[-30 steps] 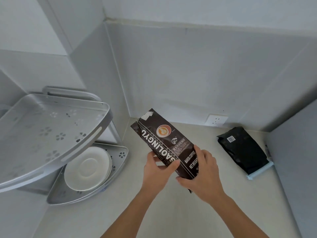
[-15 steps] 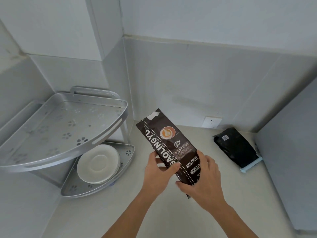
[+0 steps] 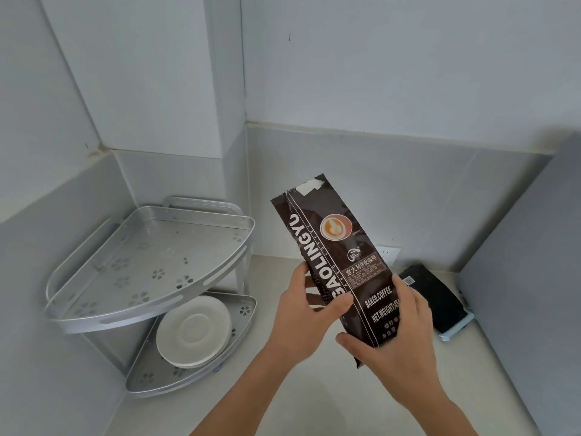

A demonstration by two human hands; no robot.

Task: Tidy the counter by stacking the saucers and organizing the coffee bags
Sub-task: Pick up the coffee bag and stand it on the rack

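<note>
Holding a brown coffee bag (image 3: 339, 269) above the table (image 3: 314, 401), both hands meet in the middle of the head view: the left hand (image 3: 303, 319) has its fingers (image 3: 338, 305) clenched around the bag's left edge with the thumb pressed across the printed front, and the right hand (image 3: 397, 347) grips the bag's lower right part, thumb under its bottom corner. The bag is tilted, its torn top leaning left and away, its bottom end clear of the table. Left of the bag stands a two-tier metal corner rack (image 3: 147, 272) against the wall corner; a stack of white saucers (image 3: 194, 331) lies on its lower tier, under the upper tray. Right of the bag, a black coffee bag (image 3: 437, 294) lies flat on the table near the back wall, resting on a pale blue thing (image 3: 457, 328) whose edge shows. A white wall socket (image 3: 389, 253) sits just behind the brown bag.
</note>
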